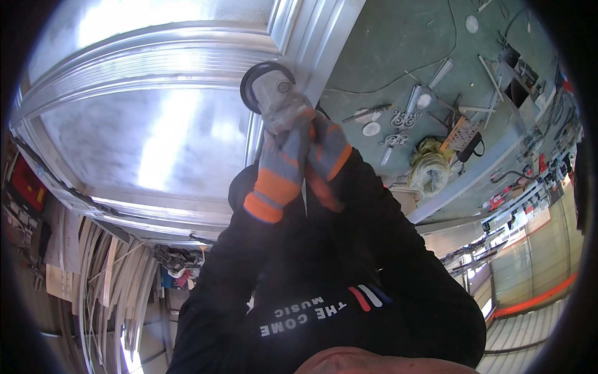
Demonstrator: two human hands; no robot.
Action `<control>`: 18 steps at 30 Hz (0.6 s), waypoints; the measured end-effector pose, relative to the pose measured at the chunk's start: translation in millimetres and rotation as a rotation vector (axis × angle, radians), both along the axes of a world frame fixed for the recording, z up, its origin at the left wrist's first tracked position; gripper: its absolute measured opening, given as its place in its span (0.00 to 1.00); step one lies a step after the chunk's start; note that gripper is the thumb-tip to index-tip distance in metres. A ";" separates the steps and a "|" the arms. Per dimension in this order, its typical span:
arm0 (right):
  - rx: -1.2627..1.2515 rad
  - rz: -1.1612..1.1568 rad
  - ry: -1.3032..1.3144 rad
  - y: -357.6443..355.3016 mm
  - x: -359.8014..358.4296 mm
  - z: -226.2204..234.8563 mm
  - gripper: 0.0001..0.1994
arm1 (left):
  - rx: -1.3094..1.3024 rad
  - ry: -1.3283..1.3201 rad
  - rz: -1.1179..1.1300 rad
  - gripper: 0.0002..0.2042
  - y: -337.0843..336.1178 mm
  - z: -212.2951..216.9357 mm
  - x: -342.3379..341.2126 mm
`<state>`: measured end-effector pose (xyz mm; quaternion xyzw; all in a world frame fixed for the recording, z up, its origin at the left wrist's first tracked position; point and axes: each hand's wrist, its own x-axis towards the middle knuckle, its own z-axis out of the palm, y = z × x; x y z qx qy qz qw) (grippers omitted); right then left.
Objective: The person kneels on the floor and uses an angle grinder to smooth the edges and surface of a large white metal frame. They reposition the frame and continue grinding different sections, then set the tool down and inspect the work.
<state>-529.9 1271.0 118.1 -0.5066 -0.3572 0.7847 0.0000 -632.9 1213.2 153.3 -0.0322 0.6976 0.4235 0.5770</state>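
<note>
An angle grinder [274, 96] with a round dark disc [247, 87] at its head is held out in front of my chest. Both my hands wear grey and orange work gloves. My left hand [280, 162] is closed round the grinder's body, and my right hand [328, 148] is wrapped round it close beside the left. The disc lies over the moulded frame of a shiny silver metal panel [168, 134], by the corner of a recessed field. Whether the disc touches the metal I cannot tell. My fingertips are partly hidden behind the tool.
Right of the panel, a green surface [386, 50] carries a cable, scrolled metal ornaments [402, 118], white discs [372, 129] and a yellowish plastic bundle [430, 171]. Long strips [112, 262] stand stacked at lower left, near a red box [27, 181].
</note>
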 end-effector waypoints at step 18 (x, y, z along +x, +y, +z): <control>0.292 0.397 -0.137 25.4 -2.0 13.1 0.19 | 0.049 -0.084 0.201 0.14 7.3 -0.1 8.2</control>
